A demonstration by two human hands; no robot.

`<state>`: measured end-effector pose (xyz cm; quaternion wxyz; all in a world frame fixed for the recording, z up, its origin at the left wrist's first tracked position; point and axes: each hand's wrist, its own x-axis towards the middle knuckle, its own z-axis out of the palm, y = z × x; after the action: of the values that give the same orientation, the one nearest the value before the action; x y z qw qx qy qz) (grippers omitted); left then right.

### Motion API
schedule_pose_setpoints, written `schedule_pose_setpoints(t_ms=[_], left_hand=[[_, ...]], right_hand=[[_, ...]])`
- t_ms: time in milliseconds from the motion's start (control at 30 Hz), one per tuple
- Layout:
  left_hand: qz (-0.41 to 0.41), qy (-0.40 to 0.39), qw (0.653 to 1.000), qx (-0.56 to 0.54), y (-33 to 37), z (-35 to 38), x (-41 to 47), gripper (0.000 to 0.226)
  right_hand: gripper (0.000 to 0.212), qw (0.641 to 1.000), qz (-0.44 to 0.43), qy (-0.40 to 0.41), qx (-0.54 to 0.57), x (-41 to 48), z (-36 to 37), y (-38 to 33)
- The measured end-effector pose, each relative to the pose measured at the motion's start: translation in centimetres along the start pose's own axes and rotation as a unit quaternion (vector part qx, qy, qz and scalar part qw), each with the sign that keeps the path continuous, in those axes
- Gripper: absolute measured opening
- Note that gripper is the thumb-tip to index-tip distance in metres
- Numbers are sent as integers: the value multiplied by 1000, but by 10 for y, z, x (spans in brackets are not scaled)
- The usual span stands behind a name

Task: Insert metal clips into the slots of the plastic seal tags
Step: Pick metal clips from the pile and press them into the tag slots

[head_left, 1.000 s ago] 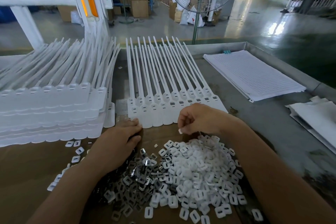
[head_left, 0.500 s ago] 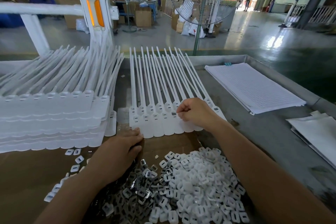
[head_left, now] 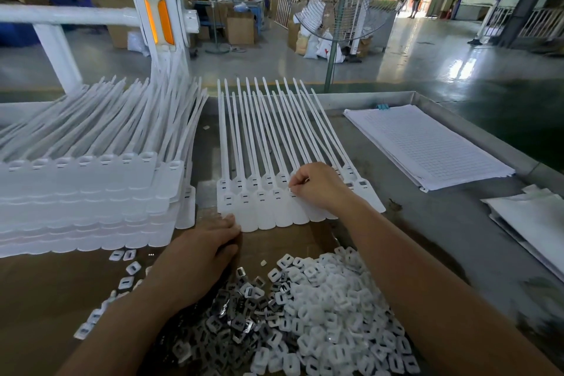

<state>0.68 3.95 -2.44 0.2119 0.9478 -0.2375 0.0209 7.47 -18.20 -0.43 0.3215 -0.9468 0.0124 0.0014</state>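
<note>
Steel desk (head_left: 412,238) amid factory floor: pin seal tags (head_left: 265,217) with flat left hand (head_left: 201,250); square clip (head_left: 290,189), pinched in right hand (head_left: 317,186), to its tag, then press straight down.

Left hand (head_left: 198,256) flat, palm down; right hand (head_left: 317,188) farther forward, curled in a pinch.

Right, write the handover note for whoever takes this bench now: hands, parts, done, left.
Left hand lies flat, fingertips on the tag row's near edge.
Right hand, fingers curled in a pinch, works at a mid-row slot; what it pinches is too small to tell.
Metal clips and white pieces are piled nearest you; stacked tags sit left.
Done: unclear; the far-right tag seems to show a grey insert.
Left: tags left of the right hand show only slits, probably unfilled.
</note>
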Motion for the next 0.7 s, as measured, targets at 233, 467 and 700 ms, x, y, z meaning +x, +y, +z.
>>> schedule_pose_setpoints(t_ms=[233,467,700], left_hand=[[2,-3,1000,4,3,-1,0,42],[6,0,1000,3,2,-1,1,41],[9,0,1000,-1,1,-2,0,40]], right_hand=[[19,1000,-8,-1,-19,2,1,-1],[21,998,49,-1,-26,11,-1,-7],[13,996,75,-18,-43,18,-2,-11]])
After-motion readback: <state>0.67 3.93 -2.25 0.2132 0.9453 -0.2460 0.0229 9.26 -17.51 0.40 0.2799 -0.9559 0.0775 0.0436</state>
